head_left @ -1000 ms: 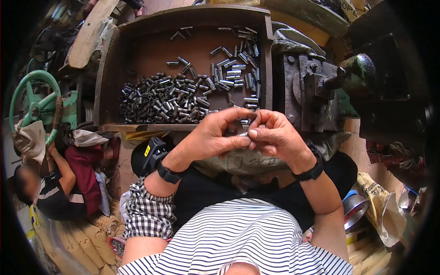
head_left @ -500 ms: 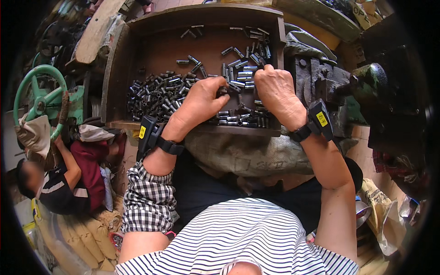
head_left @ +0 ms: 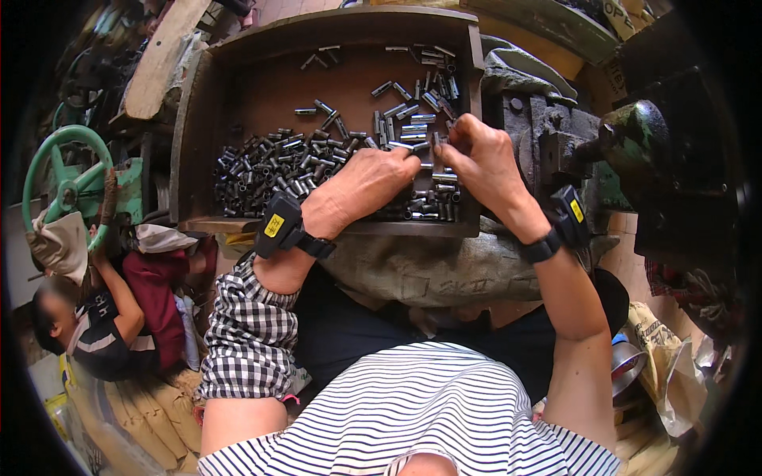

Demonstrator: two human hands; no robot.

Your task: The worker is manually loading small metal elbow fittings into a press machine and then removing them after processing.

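A shallow wooden tray [head_left: 349, 228] holds many short metal tubes, heaped at the left [head_left: 270, 166] and laid more loosely in small groups at the right [head_left: 413, 119]. Over its near middle, my left hand [head_left: 369, 184] is closed, fingertips pressed together beside the shiny tubes; what they hold, if anything, is hidden. Thumb and forefinger of my right hand [head_left: 486, 163] pinch one short dark metal tube [head_left: 436, 141], just right of the left fingertips. Below the right fingers lie more shiny tubes [head_left: 444, 189]. A black strap band circles each wrist.
Right of the tray stands a dark greasy machine [head_left: 635, 143]. A grey sack [head_left: 413, 270] hangs under the tray's near edge. At the left, another person [head_left: 111, 333] sits beside a green handwheel [head_left: 70, 182]. A wooden plank [head_left: 163, 67] lies beyond the tray's left corner.
My left hand has moved right and slightly nearer, from a loose curl around a dark piece to closed fingertips. My right hand has turned and now shows a tube pinched in it.
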